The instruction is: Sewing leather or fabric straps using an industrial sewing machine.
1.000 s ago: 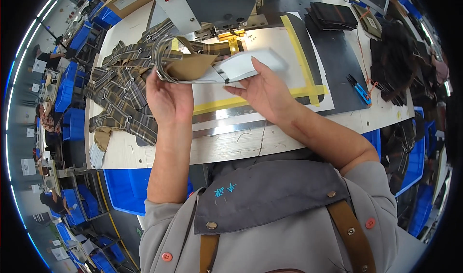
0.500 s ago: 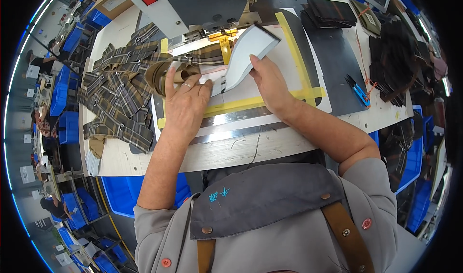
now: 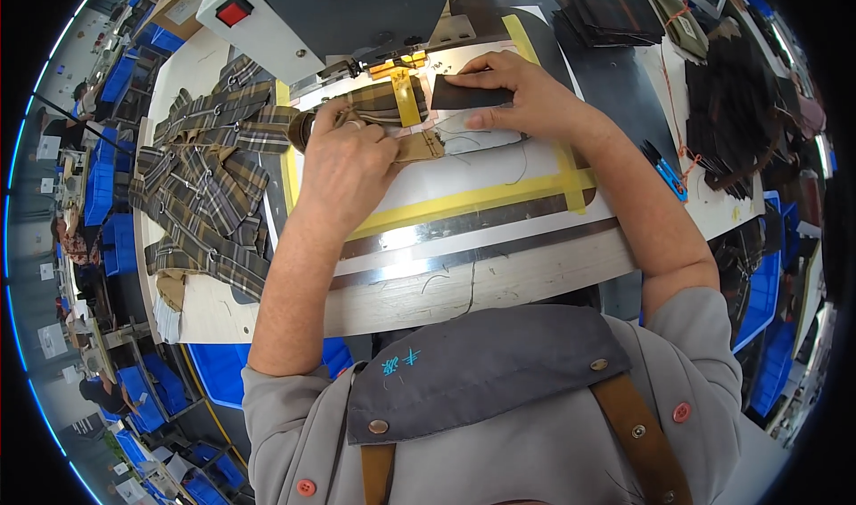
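Note:
My left hand [image 3: 343, 166] has its fingers curled down on a rolled brown plaid fabric piece [image 3: 383, 102] beside the lit clamp of a sewing machine [image 3: 374, 10]. A tan end of cloth [image 3: 417, 147] sticks out past its fingertips. To the right of the yellow clamp plate [image 3: 407, 98], my right hand [image 3: 539, 104] lies over a dark fabric piece [image 3: 464, 93]. Its fingers rest near the upper edge and its thumb is apart, below. A pale strip [image 3: 481, 139] with loose threads lies under that thumb. My right palm hides part of the dark piece.
Plaid pieces with metal rings [image 3: 214, 166] are heaped on the left. At the right lie folded dark fabric [image 3: 611, 16], a dark bundle [image 3: 731, 104] and blue thread snips [image 3: 664, 173]. Yellow tape [image 3: 473, 204] borders the work plate; blue bins [image 3: 214, 367] stand below the table.
The pale strip in my right hand has come down from its raised, bent position onto the plate, right of the clamp. My left hand's fingers have curled in over the plaid piece.

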`<state>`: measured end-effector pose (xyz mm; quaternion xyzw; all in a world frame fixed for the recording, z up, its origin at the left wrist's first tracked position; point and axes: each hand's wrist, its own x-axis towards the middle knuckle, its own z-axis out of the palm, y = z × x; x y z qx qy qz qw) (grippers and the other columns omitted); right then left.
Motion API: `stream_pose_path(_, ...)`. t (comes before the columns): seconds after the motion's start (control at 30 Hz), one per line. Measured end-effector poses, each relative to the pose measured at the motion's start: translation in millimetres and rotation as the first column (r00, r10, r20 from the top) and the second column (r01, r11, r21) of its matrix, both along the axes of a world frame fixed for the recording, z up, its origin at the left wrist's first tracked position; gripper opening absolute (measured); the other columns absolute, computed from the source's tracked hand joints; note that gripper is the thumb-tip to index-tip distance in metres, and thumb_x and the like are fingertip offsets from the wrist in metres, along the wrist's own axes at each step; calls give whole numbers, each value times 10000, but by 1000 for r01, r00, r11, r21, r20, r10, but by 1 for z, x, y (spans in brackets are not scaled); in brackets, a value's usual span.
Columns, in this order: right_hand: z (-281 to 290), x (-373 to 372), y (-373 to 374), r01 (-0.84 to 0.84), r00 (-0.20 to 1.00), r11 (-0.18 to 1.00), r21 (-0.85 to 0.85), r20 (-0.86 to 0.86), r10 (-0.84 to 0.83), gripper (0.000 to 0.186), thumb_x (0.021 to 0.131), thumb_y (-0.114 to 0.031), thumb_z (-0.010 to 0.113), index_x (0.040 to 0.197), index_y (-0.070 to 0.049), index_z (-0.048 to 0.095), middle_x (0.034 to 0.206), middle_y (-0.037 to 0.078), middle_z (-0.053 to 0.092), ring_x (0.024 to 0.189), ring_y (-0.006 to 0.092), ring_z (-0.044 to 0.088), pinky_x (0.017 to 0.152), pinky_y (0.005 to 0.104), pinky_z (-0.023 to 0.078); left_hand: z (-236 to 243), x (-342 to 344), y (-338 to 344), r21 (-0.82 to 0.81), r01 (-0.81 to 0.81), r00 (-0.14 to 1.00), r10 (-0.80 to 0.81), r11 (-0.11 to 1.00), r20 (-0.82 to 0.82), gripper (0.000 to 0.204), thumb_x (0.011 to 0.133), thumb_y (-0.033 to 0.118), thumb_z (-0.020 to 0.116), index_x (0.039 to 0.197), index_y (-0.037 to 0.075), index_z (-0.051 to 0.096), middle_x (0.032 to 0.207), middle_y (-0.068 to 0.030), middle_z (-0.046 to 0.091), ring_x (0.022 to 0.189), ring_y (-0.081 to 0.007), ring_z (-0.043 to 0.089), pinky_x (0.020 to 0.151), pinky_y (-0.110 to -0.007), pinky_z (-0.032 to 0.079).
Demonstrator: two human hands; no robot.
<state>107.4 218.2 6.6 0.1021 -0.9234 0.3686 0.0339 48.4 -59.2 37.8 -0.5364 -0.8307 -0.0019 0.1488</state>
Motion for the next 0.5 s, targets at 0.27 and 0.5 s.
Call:
stream_pose_path(0.27, -6, -34, -1, -126, 978, 964, 236, -132, 160, 464, 892, -422, 776, 1251, -128, 756, 1346, 55, 623, 1266, 267, 526, 1066, 373, 482, -11, -12, -3, 54, 29, 983, -38, 998, 178, 290, 830, 411, 785, 794, 123, 777, 669, -8, 682, 668, -186, 634, 890, -369, 469)
stream_pose_path(0.5, -3, -45, 0, -173, 967, 938, 301, -129, 220, 458, 882, -401, 785, 1233, -109, 760, 1348, 43, 639, 1248, 249, 531, 1064, 375, 478, -2, -25, 6, 137, 237, 936, -264, 962, 233, 319, 839, 437, 756, 823, 119, 786, 704, -9, 702, 664, -187, 620, 834, -342, 462)
